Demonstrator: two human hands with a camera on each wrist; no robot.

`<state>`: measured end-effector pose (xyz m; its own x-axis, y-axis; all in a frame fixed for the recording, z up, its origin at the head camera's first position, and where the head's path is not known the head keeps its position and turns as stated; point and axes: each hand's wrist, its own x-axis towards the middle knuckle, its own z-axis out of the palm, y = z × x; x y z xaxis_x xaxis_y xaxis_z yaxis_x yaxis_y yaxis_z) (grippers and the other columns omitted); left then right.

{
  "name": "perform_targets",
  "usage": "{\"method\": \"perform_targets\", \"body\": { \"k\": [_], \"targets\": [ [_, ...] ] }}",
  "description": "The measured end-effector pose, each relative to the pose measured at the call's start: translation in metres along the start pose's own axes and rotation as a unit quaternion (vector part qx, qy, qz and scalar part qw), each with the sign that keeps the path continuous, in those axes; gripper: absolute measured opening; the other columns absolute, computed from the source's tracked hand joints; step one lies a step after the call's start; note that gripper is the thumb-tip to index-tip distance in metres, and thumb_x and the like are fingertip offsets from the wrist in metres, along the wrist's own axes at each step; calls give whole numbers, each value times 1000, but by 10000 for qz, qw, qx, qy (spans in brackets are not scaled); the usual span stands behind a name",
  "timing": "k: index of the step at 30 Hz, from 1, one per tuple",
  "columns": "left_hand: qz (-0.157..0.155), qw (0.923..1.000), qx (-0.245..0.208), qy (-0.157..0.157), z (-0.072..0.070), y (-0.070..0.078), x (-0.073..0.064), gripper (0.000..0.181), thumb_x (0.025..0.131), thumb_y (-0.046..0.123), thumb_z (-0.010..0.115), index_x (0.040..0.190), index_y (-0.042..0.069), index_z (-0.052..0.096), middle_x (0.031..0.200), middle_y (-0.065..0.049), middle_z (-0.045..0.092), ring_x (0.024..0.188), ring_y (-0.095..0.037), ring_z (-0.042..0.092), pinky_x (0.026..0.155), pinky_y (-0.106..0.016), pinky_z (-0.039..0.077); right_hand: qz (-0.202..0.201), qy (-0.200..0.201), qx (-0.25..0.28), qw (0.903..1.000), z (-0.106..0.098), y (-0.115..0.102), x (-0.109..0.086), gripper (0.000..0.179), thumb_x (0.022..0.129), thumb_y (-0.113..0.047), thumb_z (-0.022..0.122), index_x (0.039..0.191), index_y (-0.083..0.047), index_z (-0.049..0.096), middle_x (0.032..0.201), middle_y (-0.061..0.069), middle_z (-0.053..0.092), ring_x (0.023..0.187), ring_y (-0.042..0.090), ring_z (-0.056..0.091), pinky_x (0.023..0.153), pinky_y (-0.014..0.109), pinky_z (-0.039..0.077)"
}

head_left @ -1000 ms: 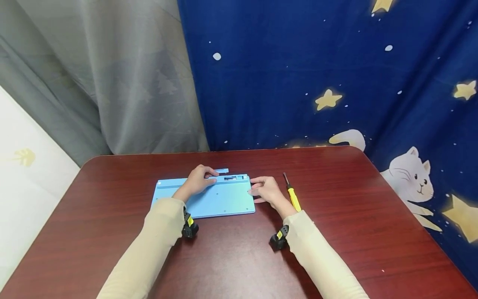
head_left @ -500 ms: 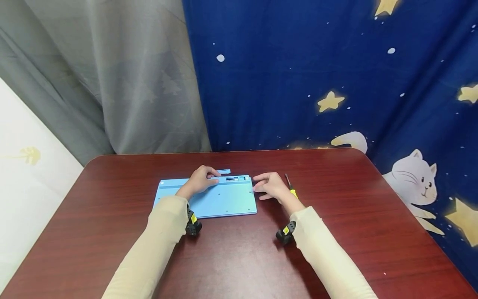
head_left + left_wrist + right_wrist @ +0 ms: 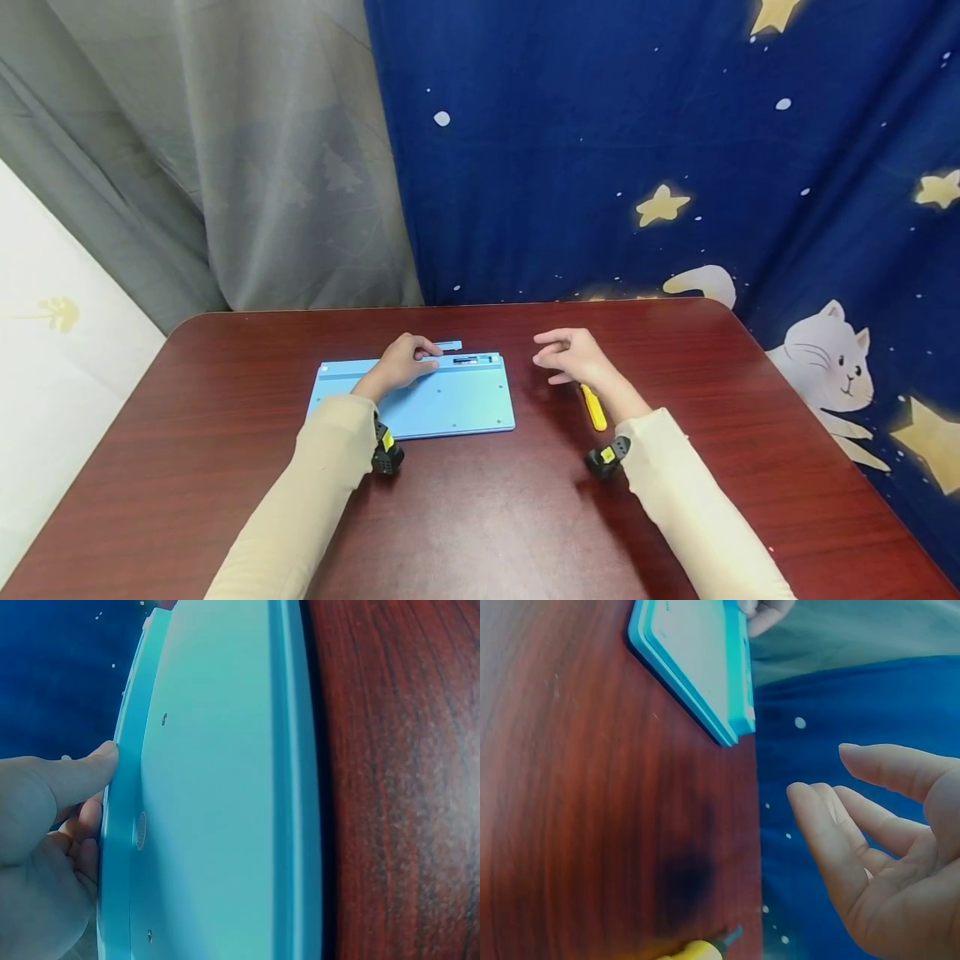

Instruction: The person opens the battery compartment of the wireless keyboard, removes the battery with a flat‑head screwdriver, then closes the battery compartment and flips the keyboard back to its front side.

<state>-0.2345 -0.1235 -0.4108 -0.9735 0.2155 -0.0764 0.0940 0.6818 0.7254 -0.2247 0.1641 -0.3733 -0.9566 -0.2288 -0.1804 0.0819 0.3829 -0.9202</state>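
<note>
A light blue keyboard (image 3: 450,404) lies underside up on the table. Near the right of its raised back ridge is an uncovered battery slot (image 3: 474,360). My left hand (image 3: 401,360) grips the back edge, thumb on the ridge and fingers behind it, as the left wrist view also shows. Just beyond that edge lies a small blue battery cover (image 3: 450,345), partly behind my fingers. My right hand (image 3: 577,357) hovers right of the keyboard, fingers apart and holding nothing. Below it lies a screwdriver with a yellow handle (image 3: 593,408); its shaft is hidden in the head view.
A dark red wooden table (image 3: 480,517) carries everything. A grey curtain (image 3: 300,167) and a blue star-patterned curtain (image 3: 555,150) hang behind its far edge. Each wrist wears a small black camera, such as the left wrist camera (image 3: 386,454).
My right hand has left the keyboard's right edge and moved right, over the screwdriver, its fingers spread. The left hand stays on the back edge, and the keyboard lies in place.
</note>
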Motion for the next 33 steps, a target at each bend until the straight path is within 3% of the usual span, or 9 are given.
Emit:
{"method": "perform_targets", "body": {
  "k": [7, 15, 23, 33],
  "targets": [
    [16, 10000, -22, -18, -1, -2, -2, 17, 87, 9, 62, 103, 3, 66, 90, -10, 43, 81, -23, 40, 69, -34, 33, -2, 10, 28, 10000, -16, -5, -9, 43, 83, -3, 65, 123, 4, 53, 98, 22, 61, 98, 36, 59, 70, 45, 50],
    [-3, 10000, 2, -45, 0, -1, 0, 17, 87, 9, 62, 103, 3, 66, 88, -10, 42, 81, -22, 40, 69, -33, 33, -53, 85, -126, 9999, -38, 3, -16, 43, 84, -3, 63, 124, 6, 51, 98, 23, 62, 80, 17, 63, 69, 44, 51],
    [-24, 10000, 15, -63, -2, 0, 0, 18, 88, 10, 62, 104, 4, 66, 92, -10, 44, 83, -23, 41, 70, -34, 33, -14, 214, -261, 9994, -54, 15, -21, 43, 85, -2, 61, 125, 8, 49, 105, 28, 60, 96, 36, 59, 71, 46, 50],
    [-138, 9999, -27, -100, 0, -2, 2, 18, 88, 10, 62, 104, 5, 66, 90, -10, 41, 83, -23, 41, 69, -33, 33, 278, 252, -443, 9983, -65, 32, -27, 47, 86, -8, 62, 127, 10, 46, 104, 26, 61, 83, 30, 60, 70, 46, 51]
  ]
}}
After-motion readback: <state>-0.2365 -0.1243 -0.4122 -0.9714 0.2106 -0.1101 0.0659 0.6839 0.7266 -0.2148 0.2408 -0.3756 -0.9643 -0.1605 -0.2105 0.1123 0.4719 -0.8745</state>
